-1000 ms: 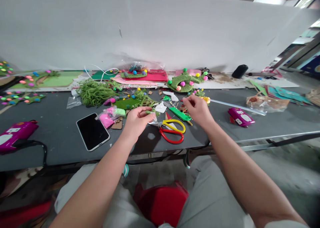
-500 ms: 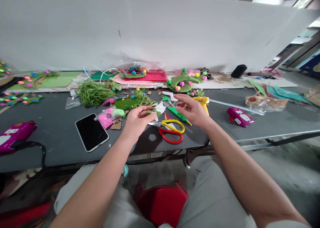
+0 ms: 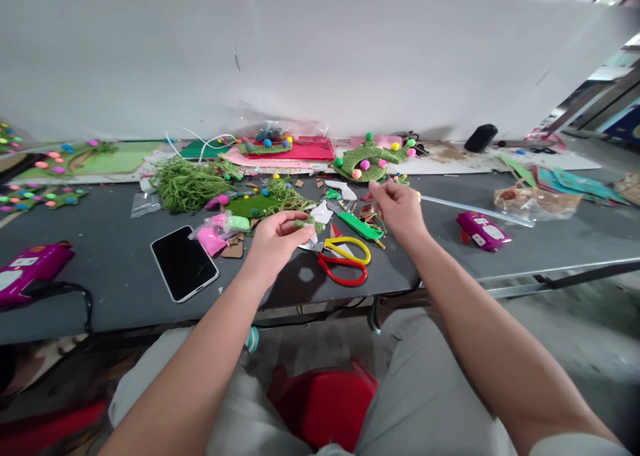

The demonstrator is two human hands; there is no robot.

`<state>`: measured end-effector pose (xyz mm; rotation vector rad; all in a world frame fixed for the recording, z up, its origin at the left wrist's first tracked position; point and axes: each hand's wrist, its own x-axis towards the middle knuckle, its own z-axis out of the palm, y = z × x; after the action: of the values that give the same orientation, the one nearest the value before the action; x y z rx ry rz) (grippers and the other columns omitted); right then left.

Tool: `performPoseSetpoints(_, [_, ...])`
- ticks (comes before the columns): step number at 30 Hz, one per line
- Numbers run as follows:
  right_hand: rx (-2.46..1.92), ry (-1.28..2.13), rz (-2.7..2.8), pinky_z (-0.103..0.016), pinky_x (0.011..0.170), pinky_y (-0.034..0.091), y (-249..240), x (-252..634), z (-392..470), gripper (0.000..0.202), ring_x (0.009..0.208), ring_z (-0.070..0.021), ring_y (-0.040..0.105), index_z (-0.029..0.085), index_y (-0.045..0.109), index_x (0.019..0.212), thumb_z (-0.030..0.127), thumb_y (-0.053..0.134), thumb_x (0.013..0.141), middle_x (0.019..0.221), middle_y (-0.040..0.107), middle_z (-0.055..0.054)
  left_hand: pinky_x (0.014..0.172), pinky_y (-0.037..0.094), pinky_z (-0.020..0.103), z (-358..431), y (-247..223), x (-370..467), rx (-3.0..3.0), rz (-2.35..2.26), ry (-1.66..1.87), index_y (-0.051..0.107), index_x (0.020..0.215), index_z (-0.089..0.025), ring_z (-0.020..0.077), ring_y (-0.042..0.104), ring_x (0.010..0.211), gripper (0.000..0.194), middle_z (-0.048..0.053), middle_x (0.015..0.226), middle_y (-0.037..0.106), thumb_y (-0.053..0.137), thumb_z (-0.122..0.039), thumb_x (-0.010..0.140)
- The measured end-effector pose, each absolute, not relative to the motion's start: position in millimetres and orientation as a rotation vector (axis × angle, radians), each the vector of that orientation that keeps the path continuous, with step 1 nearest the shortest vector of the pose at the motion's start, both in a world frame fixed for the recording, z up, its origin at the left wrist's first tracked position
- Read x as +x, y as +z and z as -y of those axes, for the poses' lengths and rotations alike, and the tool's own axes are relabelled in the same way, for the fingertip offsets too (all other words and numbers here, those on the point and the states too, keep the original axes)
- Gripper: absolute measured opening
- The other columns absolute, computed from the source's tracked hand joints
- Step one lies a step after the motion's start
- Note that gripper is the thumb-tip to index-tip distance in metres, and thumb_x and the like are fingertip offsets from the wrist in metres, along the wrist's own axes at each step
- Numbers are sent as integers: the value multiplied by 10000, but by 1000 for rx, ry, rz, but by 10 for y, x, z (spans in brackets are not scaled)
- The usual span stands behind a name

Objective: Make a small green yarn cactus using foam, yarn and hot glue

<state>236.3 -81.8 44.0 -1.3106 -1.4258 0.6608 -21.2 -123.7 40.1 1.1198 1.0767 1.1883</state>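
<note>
My left hand (image 3: 275, 243) is closed, thumb against fingers, on a small green yarn piece (image 3: 311, 225) just above the table. My right hand (image 3: 400, 209) has its fingers drawn together in a pinch; whatever they hold, if anything, is hidden. It covers nearly all of the yellow glue gun, whose edge barely shows. Between the hands lie scissors (image 3: 345, 259) with one yellow and one red handle, and a green box cutter (image 3: 359, 226). White scraps (image 3: 321, 213) lie close to my left fingertips.
A heap of green yarn (image 3: 187, 186) and a phone (image 3: 184, 263) lie to the left. Behind is a green yarn-wrapped shape with pompoms (image 3: 367, 163). A clear glue stick (image 3: 475, 211) and a purple device (image 3: 483, 231) are on the right. A white panel (image 3: 300, 56) stands along the back.
My right hand has moved slightly right and its spread fingers have come together, covering the yellow glue gun. My left hand keeps the yarn piece in about the same place.
</note>
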Motion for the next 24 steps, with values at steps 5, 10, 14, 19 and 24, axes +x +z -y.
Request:
performPoseSetpoints(5, [-1162,852,1530,-302,734,531,467,2320,897,457,874,-183,683,204,755,1144,537,767,831,1086,765,-78,714,523,261,1243,413,-198,1124,-1083,1187,739,975,-154,133,660,687,377,-8,728,709,913,-285,668])
performPoseSetpoints(10, [-1141,1344,1584,-284,682,516,481,1961,1139,561,774,-162,678,156,755,920,698,611,900,903,768,-99,731,526,272,1262,430,-149,1154,-1074,1172,722,996,-155,152,685,725,368,8,759,731,890,-286,696])
performPoseSetpoints(14, [-1172,1293,1602,-260,616,447,495,1805,1242,532,612,-106,563,158,668,705,668,698,853,672,677,-33,756,537,269,1270,433,-124,1188,-1055,1156,710,1018,-157,151,700,759,349,17,804,748,869,-288,736])
performPoseSetpoints(19, [-1202,1252,1627,-257,555,385,463,1783,1251,459,578,-102,502,165,660,756,608,698,869,635,619,1,744,531,251,1272,412,-130,1205,-1062,1141,713,1018,-147,137,689,747,365,11,788,741,881,-291,727])
performPoseSetpoints(24, [-1209,1090,1719,-269,563,354,391,1738,1252,402,598,-104,436,174,612,782,549,633,924,657,540,26,766,533,269,1260,358,-126,1144,-1073,1146,717,1006,-150,148,698,755,358,19,798,752,882,-279,715])
